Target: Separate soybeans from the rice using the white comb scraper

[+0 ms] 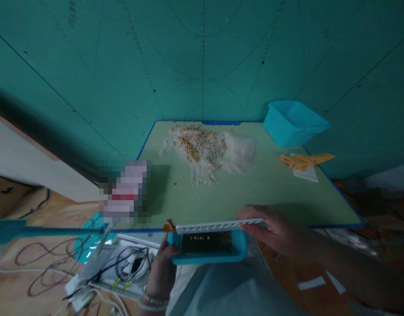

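Note:
My left hand [163,267] grips the left end of a small blue tray [208,259] held below the near edge of a pale green board [254,188]. A dark mesh with a few beans [207,242] lies inside the tray. My right hand [274,230] pinches a white slotted strip [218,227] that lies along the tray's far rim. Further up the board sits a pile of white grains mixed with tan beans [208,151].
A blue tub [296,123] stands at the board's far right corner, with an orange cloth [305,160] on white paper beside it. A blurred-out object [126,191] sits at the board's left edge. Cables and a white box [123,267] lie lower left. A teal cutting mat [90,66] covers the table.

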`<state>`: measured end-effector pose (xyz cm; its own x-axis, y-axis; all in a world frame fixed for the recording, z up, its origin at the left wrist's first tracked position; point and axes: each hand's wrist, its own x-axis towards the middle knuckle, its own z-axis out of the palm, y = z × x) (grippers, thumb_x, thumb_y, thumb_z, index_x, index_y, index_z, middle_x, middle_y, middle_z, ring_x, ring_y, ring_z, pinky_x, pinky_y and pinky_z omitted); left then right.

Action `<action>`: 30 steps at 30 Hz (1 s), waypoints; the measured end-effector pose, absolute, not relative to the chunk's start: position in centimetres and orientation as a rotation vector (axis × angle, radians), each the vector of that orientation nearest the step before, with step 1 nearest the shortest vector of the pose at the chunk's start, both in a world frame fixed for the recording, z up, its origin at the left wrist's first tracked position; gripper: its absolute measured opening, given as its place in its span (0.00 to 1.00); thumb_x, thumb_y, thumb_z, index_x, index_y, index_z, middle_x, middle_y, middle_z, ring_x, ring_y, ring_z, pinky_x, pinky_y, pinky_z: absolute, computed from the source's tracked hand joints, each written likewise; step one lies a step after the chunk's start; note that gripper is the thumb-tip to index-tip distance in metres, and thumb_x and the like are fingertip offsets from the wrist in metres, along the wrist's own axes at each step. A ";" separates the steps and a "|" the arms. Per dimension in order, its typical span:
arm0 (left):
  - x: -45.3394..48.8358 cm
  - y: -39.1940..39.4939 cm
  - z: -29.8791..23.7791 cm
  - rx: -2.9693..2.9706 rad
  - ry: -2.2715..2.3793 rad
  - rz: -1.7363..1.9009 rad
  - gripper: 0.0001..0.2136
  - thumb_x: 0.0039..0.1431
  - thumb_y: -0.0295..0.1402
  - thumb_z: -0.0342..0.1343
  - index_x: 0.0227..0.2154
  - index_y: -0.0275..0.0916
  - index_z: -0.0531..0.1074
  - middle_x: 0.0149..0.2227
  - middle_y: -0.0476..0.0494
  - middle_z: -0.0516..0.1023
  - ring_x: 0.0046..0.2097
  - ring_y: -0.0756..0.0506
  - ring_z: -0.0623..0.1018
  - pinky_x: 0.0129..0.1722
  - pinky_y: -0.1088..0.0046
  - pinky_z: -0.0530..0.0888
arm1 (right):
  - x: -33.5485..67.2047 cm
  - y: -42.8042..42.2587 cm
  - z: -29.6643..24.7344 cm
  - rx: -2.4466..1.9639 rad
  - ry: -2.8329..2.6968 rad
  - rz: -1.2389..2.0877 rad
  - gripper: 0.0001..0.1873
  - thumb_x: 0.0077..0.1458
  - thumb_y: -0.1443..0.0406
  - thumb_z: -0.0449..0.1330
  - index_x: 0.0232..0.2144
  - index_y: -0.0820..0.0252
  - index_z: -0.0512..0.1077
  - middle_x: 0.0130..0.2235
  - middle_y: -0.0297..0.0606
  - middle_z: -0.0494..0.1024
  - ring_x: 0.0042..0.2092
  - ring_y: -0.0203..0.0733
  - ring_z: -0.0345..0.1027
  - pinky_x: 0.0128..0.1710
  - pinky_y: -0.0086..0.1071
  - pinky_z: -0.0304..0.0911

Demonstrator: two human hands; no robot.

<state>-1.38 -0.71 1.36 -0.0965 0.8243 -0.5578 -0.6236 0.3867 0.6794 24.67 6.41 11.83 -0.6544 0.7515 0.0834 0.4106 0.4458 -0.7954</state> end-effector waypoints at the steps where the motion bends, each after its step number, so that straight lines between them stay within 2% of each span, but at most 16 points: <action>1: -1.4 -0.7 1.4 0.226 1.138 1.235 0.12 0.38 0.24 0.55 0.27 0.41 0.79 0.26 0.48 0.83 0.44 0.36 0.76 0.42 0.66 0.70 | 24.7 6.3 11.9 -0.972 -2.283 1.087 0.07 0.59 0.62 0.52 0.36 0.55 0.68 0.33 0.37 0.76 0.35 0.37 0.71 0.36 0.29 0.64; 7: -1.5 -0.9 1.4 0.222 1.104 1.255 0.14 0.39 0.24 0.54 0.30 0.42 0.78 0.27 0.49 0.82 0.45 0.36 0.76 0.44 0.65 0.69 | 24.6 7.5 11.8 -1.010 -2.146 1.035 0.05 0.58 0.62 0.54 0.36 0.55 0.69 0.34 0.37 0.77 0.36 0.38 0.71 0.36 0.28 0.64; 11: -2.0 -1.2 1.0 0.240 1.098 1.265 0.17 0.38 0.24 0.56 0.34 0.43 0.77 0.26 0.51 0.81 0.44 0.37 0.76 0.42 0.66 0.70 | 23.3 10.1 11.8 -1.076 -2.081 0.947 0.06 0.57 0.62 0.54 0.35 0.57 0.69 0.31 0.35 0.76 0.32 0.37 0.70 0.31 0.26 0.63; 14: -2.4 -1.4 0.8 0.240 1.120 1.282 0.17 0.36 0.24 0.57 0.34 0.43 0.77 0.23 0.52 0.81 0.40 0.39 0.78 0.36 0.69 0.71 | 21.7 12.4 11.9 -1.040 -2.081 0.867 0.06 0.56 0.62 0.54 0.34 0.58 0.69 0.29 0.34 0.76 0.31 0.36 0.68 0.29 0.26 0.61; 18: -2.8 -1.7 1.0 0.234 1.162 1.287 0.11 0.37 0.24 0.57 0.27 0.42 0.77 0.22 0.52 0.80 0.30 0.43 0.78 0.29 0.72 0.71 | 19.7 15.0 11.7 -1.005 -2.116 0.794 0.07 0.56 0.62 0.54 0.34 0.59 0.68 0.28 0.33 0.75 0.29 0.36 0.67 0.28 0.26 0.60; 25: -3.2 -2.0 1.5 0.197 1.128 1.302 0.21 0.36 0.24 0.56 0.39 0.43 0.76 0.26 0.50 0.82 0.40 0.38 0.79 0.37 0.67 0.73 | 18.9 16.0 11.1 -0.943 -2.218 0.810 0.08 0.56 0.63 0.54 0.37 0.58 0.70 0.33 0.36 0.78 0.35 0.38 0.71 0.34 0.28 0.64; 27: -3.2 -1.9 1.7 0.200 1.132 1.295 0.21 0.37 0.24 0.56 0.39 0.43 0.76 0.25 0.50 0.82 0.39 0.39 0.79 0.37 0.68 0.73 | 19.4 15.4 11.3 -0.933 -2.241 0.825 0.08 0.56 0.63 0.54 0.37 0.58 0.70 0.34 0.36 0.78 0.35 0.38 0.71 0.35 0.29 0.64; 30: -3.4 -1.6 1.9 0.201 1.163 1.308 0.17 0.35 0.24 0.56 0.33 0.43 0.77 0.23 0.51 0.81 0.36 0.40 0.79 0.34 0.70 0.73 | 20.5 14.1 11.8 -0.890 -2.283 0.854 0.07 0.56 0.64 0.55 0.36 0.59 0.71 0.33 0.36 0.78 0.34 0.37 0.71 0.34 0.27 0.63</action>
<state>-3.37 -1.57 1.92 -0.1743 0.8187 -0.5471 -0.6395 0.3284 0.6951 20.46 14.14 11.76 -0.6361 0.7307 0.2479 0.3885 0.5808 -0.7154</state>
